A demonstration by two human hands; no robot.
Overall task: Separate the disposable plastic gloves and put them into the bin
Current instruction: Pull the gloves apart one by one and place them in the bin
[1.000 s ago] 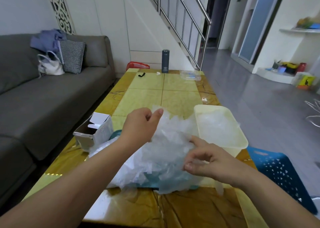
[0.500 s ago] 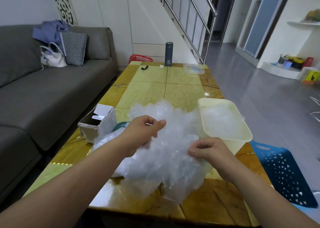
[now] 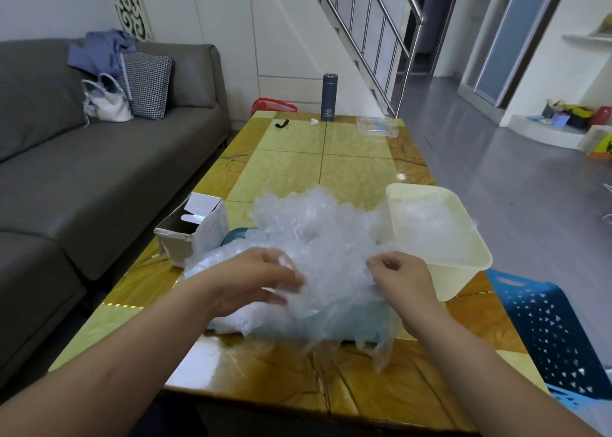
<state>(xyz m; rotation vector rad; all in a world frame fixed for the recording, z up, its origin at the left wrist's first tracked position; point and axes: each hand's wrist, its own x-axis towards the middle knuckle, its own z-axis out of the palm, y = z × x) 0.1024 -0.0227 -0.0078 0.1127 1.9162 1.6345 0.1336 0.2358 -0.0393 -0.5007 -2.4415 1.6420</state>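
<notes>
Pinching the disposable gloves (image 3: 318, 234) beside the bin (image 3: 460, 281), my left hand (image 3: 261, 281) and right hand (image 3: 402, 279) clamp film; likely light, clingy, tearable: grip cuffs.

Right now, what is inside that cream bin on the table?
Inside the cream bin lie a few crumpled clear gloves, loosely piled. They cover its floor, so how many there are, and anything beneath them, cannot be seen.

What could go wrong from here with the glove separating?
The left hand and right hand both pinch one crumpled clump of thin clear plastic gloves; several may lift off stuck together.
The pale cream plastic bin sits near the right edge of the glossy yellow table; a nudge might shift it off.
</notes>
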